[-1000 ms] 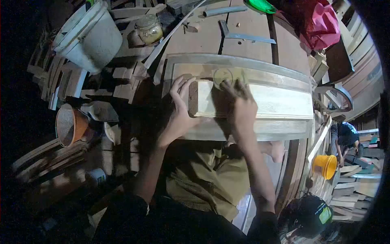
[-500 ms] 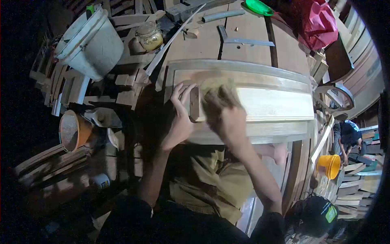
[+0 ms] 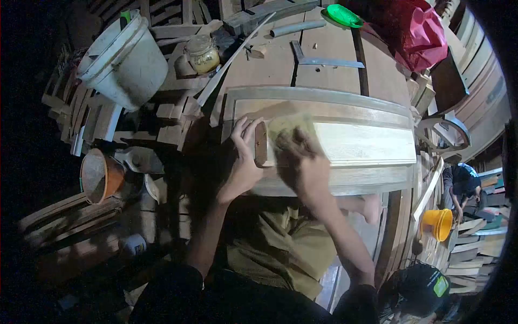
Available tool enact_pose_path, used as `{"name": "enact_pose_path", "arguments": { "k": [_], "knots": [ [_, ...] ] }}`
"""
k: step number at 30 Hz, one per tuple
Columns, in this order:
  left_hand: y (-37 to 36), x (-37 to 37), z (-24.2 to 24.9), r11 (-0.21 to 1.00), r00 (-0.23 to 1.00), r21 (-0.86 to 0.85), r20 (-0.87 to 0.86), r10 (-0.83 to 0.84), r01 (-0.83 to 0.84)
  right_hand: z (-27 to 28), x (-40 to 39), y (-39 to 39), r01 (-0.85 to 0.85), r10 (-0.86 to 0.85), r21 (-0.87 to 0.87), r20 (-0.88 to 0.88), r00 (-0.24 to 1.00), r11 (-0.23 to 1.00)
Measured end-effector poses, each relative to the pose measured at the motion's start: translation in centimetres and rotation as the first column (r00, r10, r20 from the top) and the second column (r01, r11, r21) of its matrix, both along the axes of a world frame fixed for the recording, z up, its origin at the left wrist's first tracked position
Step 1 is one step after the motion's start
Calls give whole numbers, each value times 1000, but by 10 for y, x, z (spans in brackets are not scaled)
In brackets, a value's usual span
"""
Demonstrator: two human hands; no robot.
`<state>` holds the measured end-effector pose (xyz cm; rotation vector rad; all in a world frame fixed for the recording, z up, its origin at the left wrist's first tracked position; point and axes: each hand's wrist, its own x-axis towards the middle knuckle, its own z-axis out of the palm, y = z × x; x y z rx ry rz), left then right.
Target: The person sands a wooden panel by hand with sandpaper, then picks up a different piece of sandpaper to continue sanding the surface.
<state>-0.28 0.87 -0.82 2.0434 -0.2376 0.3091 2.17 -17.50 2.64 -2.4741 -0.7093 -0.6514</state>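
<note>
A pale wooden board [image 3: 367,143] lies on a larger framed wooden panel [image 3: 345,178] in front of me. At the board's left end stands a small brown wooden block [image 3: 261,143]. My left hand [image 3: 244,162] is beside that block, its thumb and fingers wrapped round the board's end at the block. My right hand [image 3: 306,162] presses a yellowish-green sheet or pad [image 3: 294,125] on the board's left part; its fingers are bent over the sheet and slightly blurred. The sheet's underside is hidden.
A metal square [image 3: 329,62], a grey tube [image 3: 298,28] and a green dish [image 3: 344,16] lie beyond the panel. White bucket [image 3: 129,65], glass jar [image 3: 202,54] and orange bucket [image 3: 110,175] are left. Right are a yellow bucket [image 3: 436,224] and two other people [image 3: 463,181].
My right hand and the sheet look less blurred, and more of the sheet shows. The whole view has shifted slightly, with the panel a little lower.
</note>
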Motion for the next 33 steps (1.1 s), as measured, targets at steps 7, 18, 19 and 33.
{"name": "enact_pose_path", "arguments": {
  "k": [7,18,19,33],
  "knots": [
    [0,4,-5,997,999,-64,5,-45,45,-26,11,-16,-14,27,109,-121,992,994],
    [0,2,-6,999,1000,-25,16,-22,22,-6,-2,-21,-102,103,24,-47,994,995],
    [0,-1,2,999,1000,33,23,-14,13,3,8,-25,40,-37,55,-60,998,998],
    [-1,0,1,997,999,-68,8,-39,39,-14,-6,-9,-116,121,92,-50,991,989]
  ]
}}
